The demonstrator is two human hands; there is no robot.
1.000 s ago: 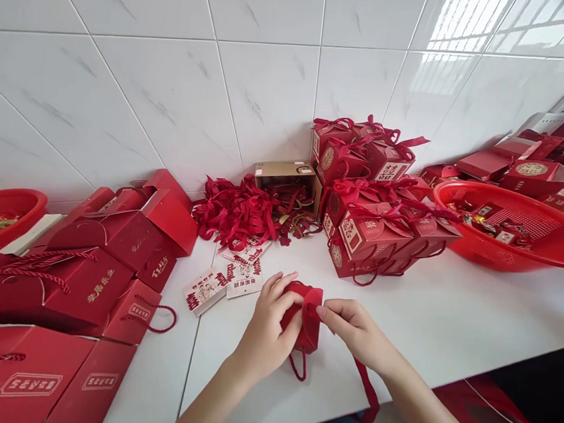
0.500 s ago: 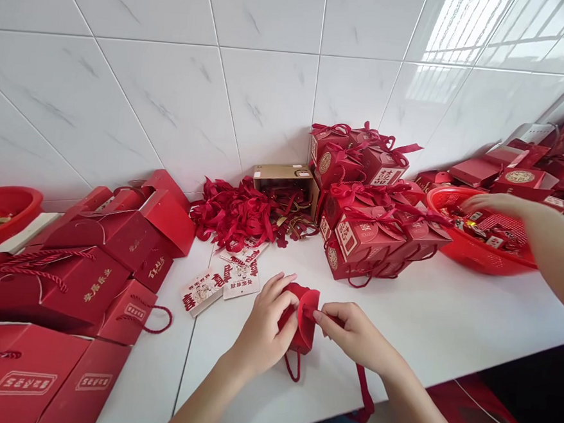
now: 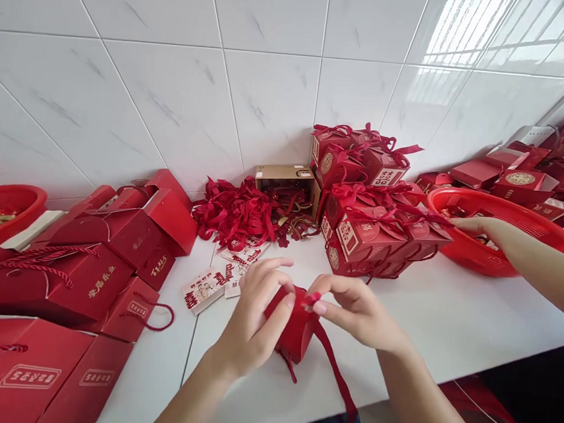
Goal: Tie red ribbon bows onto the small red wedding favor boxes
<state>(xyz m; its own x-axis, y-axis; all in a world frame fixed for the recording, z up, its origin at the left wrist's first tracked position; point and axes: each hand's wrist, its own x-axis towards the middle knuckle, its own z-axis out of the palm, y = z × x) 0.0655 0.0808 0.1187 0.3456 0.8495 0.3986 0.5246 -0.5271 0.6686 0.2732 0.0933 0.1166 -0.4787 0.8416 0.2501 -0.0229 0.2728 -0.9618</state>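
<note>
A small red gift box (image 3: 297, 332) stands on the white table in front of me, tilted slightly. My left hand (image 3: 258, 319) is closed on its upper left side, thumb and index finger at the top edge. Between the thumb and index finger of my right hand (image 3: 357, 310) is pinched a bit of red ribbon (image 3: 311, 298), just above the box top. A long tail of ribbon runs down the box's right side to the table's front edge. A cord handle hangs at the box's near side. My fingers partly hide the top flaps.
Red boxes (image 3: 107, 283) crowd the left, with a basket (image 3: 27, 197) behind. Ahead lie printed cards (image 3: 204, 288), a ribbon heap (image 3: 234, 211) and an open carton (image 3: 285, 172). Bow-tied boxes (image 3: 370, 234) are stacked right of centre. A co-worker's hand (image 3: 484, 227) reaches into a red basket (image 3: 500, 268).
My right hand has risen and tilted over the box top with the ribbon. The box has turned and leans a little. The co-worker's hand has dipped lower into the basket.
</note>
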